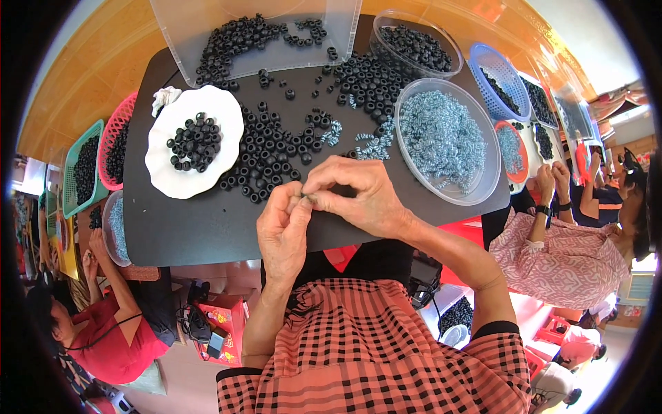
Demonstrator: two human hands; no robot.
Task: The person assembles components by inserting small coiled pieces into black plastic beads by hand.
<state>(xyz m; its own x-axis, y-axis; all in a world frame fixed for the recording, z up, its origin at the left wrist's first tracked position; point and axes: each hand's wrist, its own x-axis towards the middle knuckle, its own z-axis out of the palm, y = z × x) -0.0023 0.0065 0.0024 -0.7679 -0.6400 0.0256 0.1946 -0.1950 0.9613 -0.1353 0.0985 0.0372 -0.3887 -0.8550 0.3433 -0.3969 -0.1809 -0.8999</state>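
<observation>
Both hands meet over the near part of the dark table [172, 234], fingertips pinched together. My left hand [284, 231] is closed, thumb against the fingers. Thumb and forefinger of my right hand [365, 196] press at the same spot. Whatever tiny dark piece lies between them is mostly hidden. Just beyond them spread loose black bead-like parts with holes [269, 148]. Several small coil springs [376, 146] lie to their right. A round clear tub [407, 169] heaped with bluish metal springs [445, 138] stands right of my hands. At left, a white scalloped plate [162, 169] bears more black parts.
A translucent bin [258, 8] lies at the far edge, black parts spilling out. Beside it stands a clear bowl [455, 65] of small black pieces. Crumpled white tissue [165, 99] sits at left. Co-workers [114, 324] sit at both sides, with coloured baskets [507, 90] near them.
</observation>
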